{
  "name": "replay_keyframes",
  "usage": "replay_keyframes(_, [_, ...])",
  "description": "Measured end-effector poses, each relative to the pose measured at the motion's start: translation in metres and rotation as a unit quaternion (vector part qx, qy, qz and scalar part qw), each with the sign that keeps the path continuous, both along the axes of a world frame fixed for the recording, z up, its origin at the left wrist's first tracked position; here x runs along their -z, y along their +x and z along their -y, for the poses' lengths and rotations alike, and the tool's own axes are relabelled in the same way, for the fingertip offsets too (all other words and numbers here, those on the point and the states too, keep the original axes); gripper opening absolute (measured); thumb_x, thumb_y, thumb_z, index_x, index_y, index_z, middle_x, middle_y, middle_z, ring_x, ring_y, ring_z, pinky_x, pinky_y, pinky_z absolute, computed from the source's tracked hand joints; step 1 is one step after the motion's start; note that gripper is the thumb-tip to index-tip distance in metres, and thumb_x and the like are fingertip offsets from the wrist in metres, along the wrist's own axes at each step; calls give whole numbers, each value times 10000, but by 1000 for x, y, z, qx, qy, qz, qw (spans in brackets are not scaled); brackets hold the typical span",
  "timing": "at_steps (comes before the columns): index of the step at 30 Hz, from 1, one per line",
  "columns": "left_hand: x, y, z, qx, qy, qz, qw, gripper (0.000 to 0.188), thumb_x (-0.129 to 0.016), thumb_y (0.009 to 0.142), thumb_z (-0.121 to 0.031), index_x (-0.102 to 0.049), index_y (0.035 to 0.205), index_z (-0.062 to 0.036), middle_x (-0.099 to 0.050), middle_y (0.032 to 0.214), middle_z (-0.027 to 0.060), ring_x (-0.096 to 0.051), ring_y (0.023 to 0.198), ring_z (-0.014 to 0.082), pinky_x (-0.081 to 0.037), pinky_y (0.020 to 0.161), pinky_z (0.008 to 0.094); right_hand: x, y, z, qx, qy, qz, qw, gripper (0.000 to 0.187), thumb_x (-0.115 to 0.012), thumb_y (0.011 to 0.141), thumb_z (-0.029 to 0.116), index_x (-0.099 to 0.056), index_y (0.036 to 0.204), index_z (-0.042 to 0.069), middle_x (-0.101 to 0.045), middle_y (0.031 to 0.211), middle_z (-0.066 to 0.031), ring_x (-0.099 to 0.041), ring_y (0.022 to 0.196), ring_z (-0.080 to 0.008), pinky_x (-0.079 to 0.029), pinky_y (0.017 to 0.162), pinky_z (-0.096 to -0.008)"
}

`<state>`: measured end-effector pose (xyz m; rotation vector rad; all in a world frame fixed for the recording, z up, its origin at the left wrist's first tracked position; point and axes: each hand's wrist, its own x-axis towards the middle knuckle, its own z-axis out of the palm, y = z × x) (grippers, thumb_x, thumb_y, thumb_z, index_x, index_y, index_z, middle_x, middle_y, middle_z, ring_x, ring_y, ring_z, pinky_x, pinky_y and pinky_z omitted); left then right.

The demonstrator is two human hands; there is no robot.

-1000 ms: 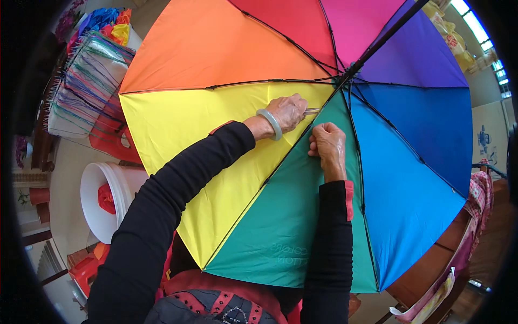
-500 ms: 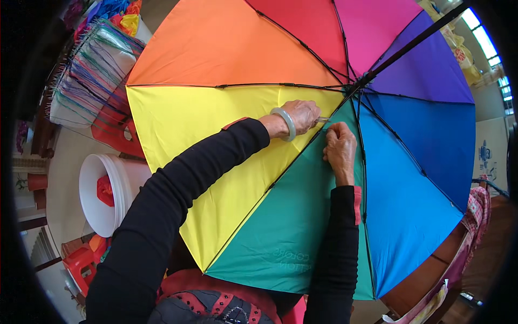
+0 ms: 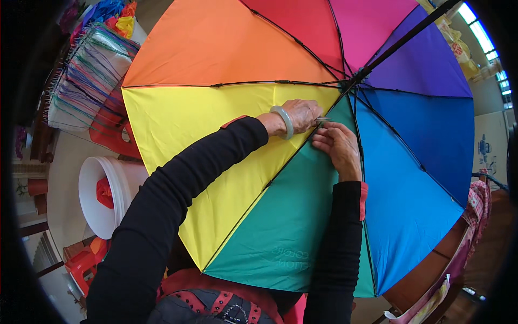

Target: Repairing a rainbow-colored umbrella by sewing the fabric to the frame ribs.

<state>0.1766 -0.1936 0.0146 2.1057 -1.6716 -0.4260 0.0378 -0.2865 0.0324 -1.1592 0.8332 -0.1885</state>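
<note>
A large open umbrella [image 3: 291, 183] lies spread with its inside facing me, its panels in rainbow colours. My left hand [image 3: 302, 114], wearing a pale bangle, rests over the yellow panel. It is closed on a small silvery tool with thin tips [image 3: 324, 119], whose handle is hidden in the hand. The tips point right across the black rib [image 3: 291, 162] between yellow and green. My right hand [image 3: 341, 147] is over the green panel, just below those tips, its fingers stretched out toward the rib. I see nothing between its fingers.
The umbrella's dark shaft [image 3: 410, 40] slants up to the right from the hub. At left stand a white bucket [image 3: 121, 189] with red material inside, a red stool [image 3: 116, 119] bearing bundled coloured cords [image 3: 91, 75], and another red plastic piece [image 3: 81, 264]. Patterned cloth [image 3: 477, 210] hangs at right.
My right hand has gone from closed fingers to stretched ones, moving slightly up and left toward the tool's tips. My left hand stays nearly in place. The umbrella shifts slightly left in view.
</note>
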Motion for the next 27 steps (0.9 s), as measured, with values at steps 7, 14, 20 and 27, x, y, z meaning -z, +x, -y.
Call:
replay_keyframes(7, [-2, -2, -3, 5, -28, -20, 999, 148, -519, 792, -180, -573, 827, -47, -581, 878, 171, -570, 826, 362, -464, 666, 428, -10, -6, -8, 5, 4, -28, 1000, 92, -524, 837, 94, -536, 853, 4, -584, 716, -80, -596, 562, -160, -520, 493, -248])
replay_keyframes(14, [-3, -3, -6, -18, -28, -48, 998, 147, -561, 777, -184, -567, 816, -43, -575, 874, 168, -567, 808, 351, -452, 655, 426, -3, -6, -6, -17, -199, -81, 976, 80, -525, 819, 74, -548, 809, -2, -575, 680, -83, -567, 491, -136, -469, 402, -238])
replay_keyframes(20, [-7, 3, -7, -68, -12, -173, 983, 181, -600, 754, -164, -570, 859, -19, -591, 821, 146, -575, 762, 286, -454, 660, 369, -9, -18, -4, 32, -128, -17, 991, 69, -538, 835, 100, -546, 831, 32, -574, 726, -63, -565, 546, -121, -480, 446, -224])
replay_keyframes(27, [-22, -20, -16, -122, 51, -259, 957, 318, -656, 672, -198, -560, 863, 38, -602, 787, 145, -581, 736, 226, -462, 665, 321, 12, -2, -17, 122, -20, 163, 979, 42, -512, 847, 57, -512, 852, 15, -575, 790, -84, -575, 623, -124, -495, 481, -230])
